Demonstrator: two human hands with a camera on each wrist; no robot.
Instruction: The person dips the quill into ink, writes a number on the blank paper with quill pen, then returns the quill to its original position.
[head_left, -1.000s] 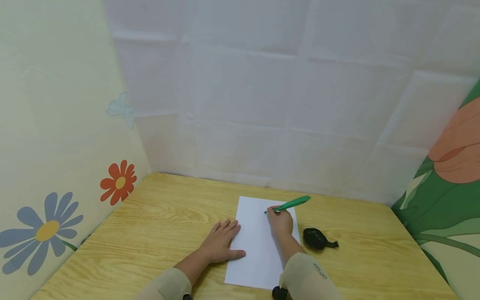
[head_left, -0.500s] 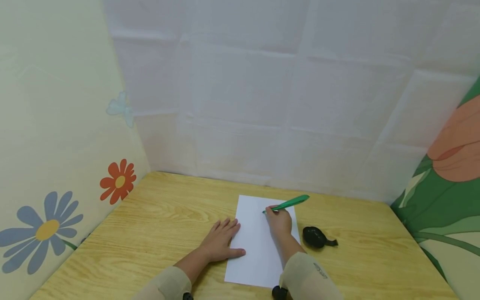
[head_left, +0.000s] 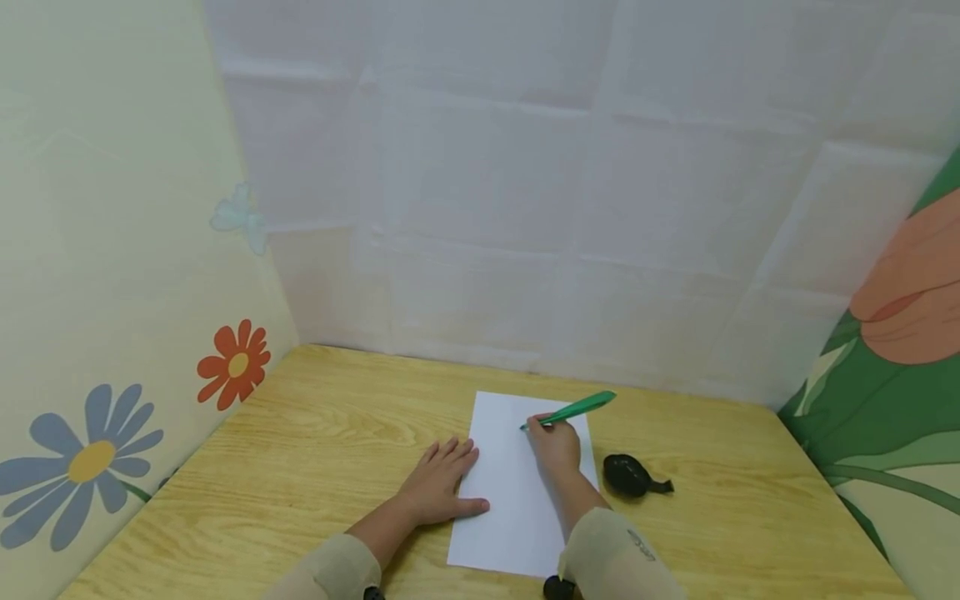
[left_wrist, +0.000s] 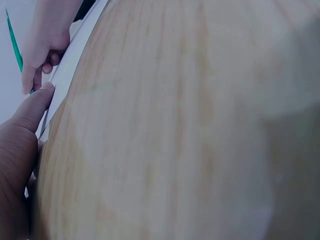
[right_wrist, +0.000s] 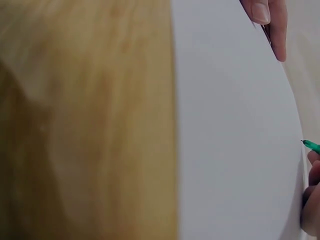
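A white sheet of paper [head_left: 498, 500] lies on the wooden table. My left hand [head_left: 442, 483] rests with spread fingers on the sheet's left edge, thumb across the paper. My right hand [head_left: 557, 448] pinches a green pen [head_left: 581, 407] whose upper end is broad and leaf-shaped. Its tip points down to the left, right at the paper's upper part. In the right wrist view the dark point of the pen [right_wrist: 311, 145] shows beside the curled fingers [right_wrist: 314, 172]. From the left wrist, the left thumb [left_wrist: 34, 107] appears close to the right hand [left_wrist: 47, 45]. No marks are discernible on the paper.
To the right of the sheet lies a glossy black rounded object [head_left: 627, 475] with a short tail. A small black round thing [head_left: 557, 587] sits by the right sleeve at the paper's lower edge. A white cloth wall [head_left: 487, 208] stands behind the table [head_left: 337, 417].
The pen tip and right hand have shifted slightly left across the paper. My left hand stays in place on the sheet, and the black object has not moved.
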